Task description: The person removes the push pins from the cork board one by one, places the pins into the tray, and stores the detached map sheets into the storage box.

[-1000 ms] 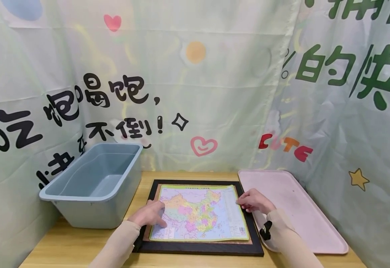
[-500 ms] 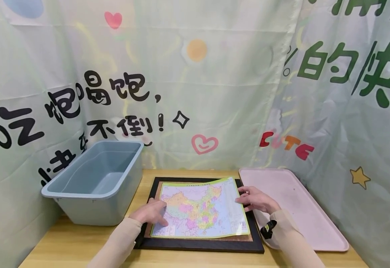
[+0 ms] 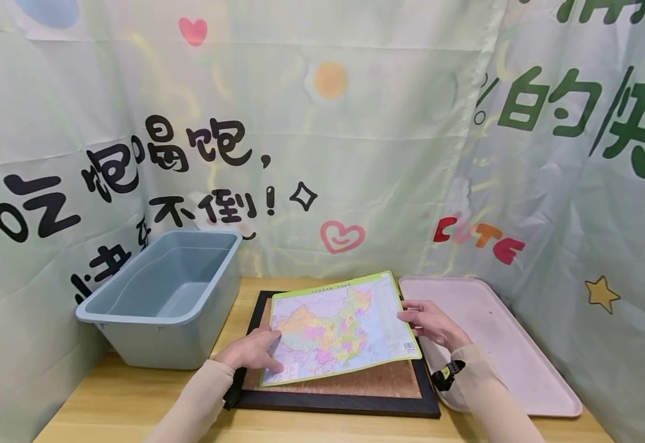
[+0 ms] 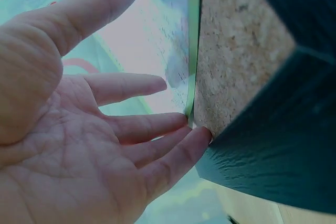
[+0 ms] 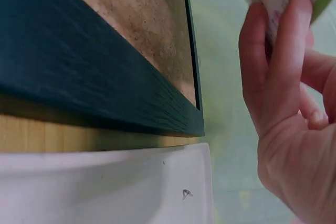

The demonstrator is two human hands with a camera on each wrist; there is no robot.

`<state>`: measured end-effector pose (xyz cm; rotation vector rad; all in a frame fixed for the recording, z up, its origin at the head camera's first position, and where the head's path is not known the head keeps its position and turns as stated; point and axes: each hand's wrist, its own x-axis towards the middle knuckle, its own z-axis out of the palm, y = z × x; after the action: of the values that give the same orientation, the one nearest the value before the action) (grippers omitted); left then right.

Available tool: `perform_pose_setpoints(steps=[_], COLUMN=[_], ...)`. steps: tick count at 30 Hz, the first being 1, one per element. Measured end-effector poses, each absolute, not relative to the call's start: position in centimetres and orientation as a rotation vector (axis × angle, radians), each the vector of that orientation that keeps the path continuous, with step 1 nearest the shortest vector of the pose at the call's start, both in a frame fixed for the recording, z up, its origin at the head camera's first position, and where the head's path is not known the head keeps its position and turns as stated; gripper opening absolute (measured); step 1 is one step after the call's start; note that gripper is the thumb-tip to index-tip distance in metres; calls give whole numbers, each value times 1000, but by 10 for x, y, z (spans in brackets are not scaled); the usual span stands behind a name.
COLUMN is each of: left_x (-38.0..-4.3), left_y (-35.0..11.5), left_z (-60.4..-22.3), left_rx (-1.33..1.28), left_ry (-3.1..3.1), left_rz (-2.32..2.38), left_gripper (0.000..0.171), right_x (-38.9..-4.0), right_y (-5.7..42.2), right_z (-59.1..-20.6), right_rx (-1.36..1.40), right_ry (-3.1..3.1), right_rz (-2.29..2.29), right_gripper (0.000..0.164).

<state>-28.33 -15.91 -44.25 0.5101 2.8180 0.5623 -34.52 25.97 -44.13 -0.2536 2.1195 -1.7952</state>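
Observation:
A map sheet [image 3: 322,332] with a green border lies tilted over a black-framed cork board [image 3: 377,381]. Its right side is raised off the board. My right hand [image 3: 430,321] pinches the map's right edge between thumb and fingers; the right wrist view shows the fingers [image 5: 286,61] against the sheet's printed underside. At the left edge, my left hand [image 3: 253,351] touches the map with its fingers fairly straight. In the left wrist view, the little fingertip [image 4: 202,136] meets the board's corner, beside bare cork [image 4: 236,51]. The thumb's tip is cut off by that view's top edge.
A blue-grey plastic tub [image 3: 195,311] stands left of the board on the wooden table [image 3: 112,400]. To the right lies a pink tray [image 3: 521,369], close against the frame. Printed curtains [image 3: 388,172] hang behind and at both sides.
The map's right side has risen from the board, with the right hand moving up and away along with it. More cork shows at the front. The left hand has hardly moved.

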Motion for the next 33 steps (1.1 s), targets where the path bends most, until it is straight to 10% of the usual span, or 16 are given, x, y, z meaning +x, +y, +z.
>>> perform_pose_setpoints(steps=[33], left_x=[-276], left_y=[-170], left_z=[-434], left_rx=[615], left_ry=[2966], left_rz=[745], left_gripper=[53], right_x=[-352], right_y=[253], right_z=[-425], right_rx=[-104], right_ry=[2177], right_rz=[-2040], right_gripper=[48])
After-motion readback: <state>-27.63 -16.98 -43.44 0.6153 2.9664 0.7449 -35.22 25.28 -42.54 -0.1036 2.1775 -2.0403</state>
